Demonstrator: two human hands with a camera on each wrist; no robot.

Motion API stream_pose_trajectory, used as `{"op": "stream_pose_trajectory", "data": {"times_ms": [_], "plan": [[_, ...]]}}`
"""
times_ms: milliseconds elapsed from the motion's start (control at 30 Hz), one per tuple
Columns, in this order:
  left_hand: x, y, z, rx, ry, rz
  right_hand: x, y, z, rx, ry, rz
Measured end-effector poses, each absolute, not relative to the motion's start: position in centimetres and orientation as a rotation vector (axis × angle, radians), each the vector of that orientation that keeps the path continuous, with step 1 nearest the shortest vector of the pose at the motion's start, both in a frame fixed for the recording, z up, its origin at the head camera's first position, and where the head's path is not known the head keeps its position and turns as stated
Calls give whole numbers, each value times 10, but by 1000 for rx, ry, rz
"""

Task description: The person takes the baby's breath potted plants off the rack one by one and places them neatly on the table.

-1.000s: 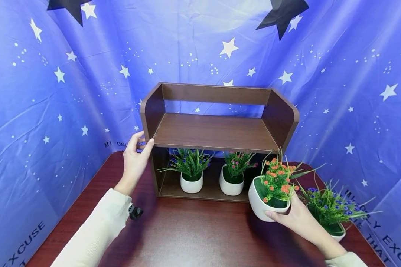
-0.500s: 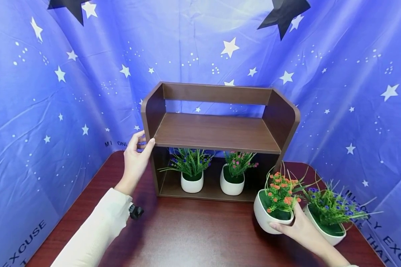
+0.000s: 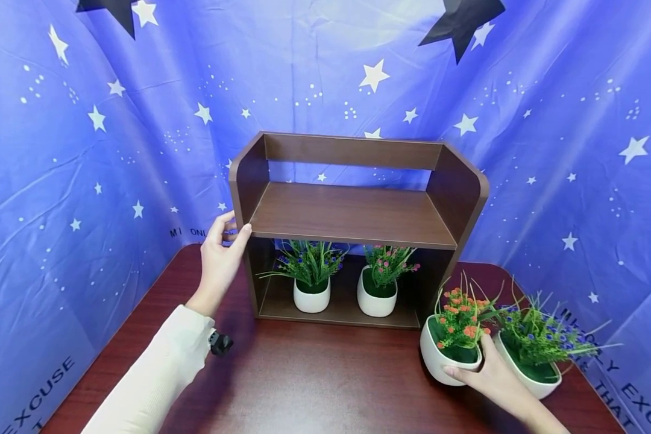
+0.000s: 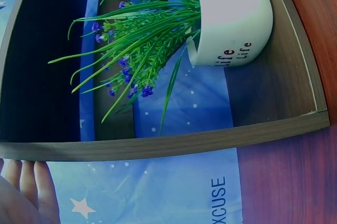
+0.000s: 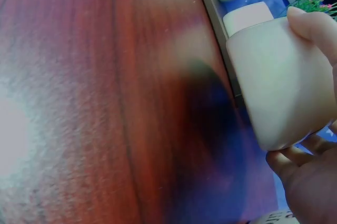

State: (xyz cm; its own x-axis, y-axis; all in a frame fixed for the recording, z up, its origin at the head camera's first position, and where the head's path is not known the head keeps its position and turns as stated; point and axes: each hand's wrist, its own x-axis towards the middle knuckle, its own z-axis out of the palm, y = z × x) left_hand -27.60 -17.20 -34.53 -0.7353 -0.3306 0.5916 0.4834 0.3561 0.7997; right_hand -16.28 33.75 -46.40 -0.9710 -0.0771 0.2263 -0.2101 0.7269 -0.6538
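Note:
My right hand (image 3: 499, 375) holds a white pot of artificial orange flowers (image 3: 447, 355), thumb on the near side. In the right wrist view this pot (image 5: 284, 82) is tilted, with thumb and fingers on opposite sides. It is low over the table at the right front corner of a brown two-tier shelf (image 3: 352, 214). My left hand (image 3: 220, 259) grips the shelf's left side panel, thumb on its front edge and fingers on its outer face. On the lower tier stand a blue-flowered potted plant (image 3: 311, 295) and a pink-flowered potted plant (image 3: 377, 295).
Another white pot with blue flowers (image 3: 531, 367) stands on the table at far right, close beside my right hand. The dark red table (image 3: 304, 374) extends in front of the shelf. A blue star-patterned cloth (image 3: 325, 72) surrounds the table's back and sides.
My right hand has carried the orange-flowered pot right and down, away from the shelf's lower right end towards the far-right pot. The left hand stays on the shelf's side.

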Motion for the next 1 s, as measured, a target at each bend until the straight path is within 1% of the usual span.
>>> {"op": "stream_pose_trajectory", "data": {"times_ms": [267,700,867,1000], "plan": [[-277,-173,-345,-149,-1895,-1462,-163,340,-467,192,-2833,1094],[-278,-172,-347,-148,-1900,-1458,-161,345,-474,232,-2807,1067],[-280,-172,-348,-145,-1891,-1464,-160,347,-475,303,-2767,1095],[-279,-172,-348,-141,-1891,-1469,-162,349,-478,457,-2694,1153]]}}
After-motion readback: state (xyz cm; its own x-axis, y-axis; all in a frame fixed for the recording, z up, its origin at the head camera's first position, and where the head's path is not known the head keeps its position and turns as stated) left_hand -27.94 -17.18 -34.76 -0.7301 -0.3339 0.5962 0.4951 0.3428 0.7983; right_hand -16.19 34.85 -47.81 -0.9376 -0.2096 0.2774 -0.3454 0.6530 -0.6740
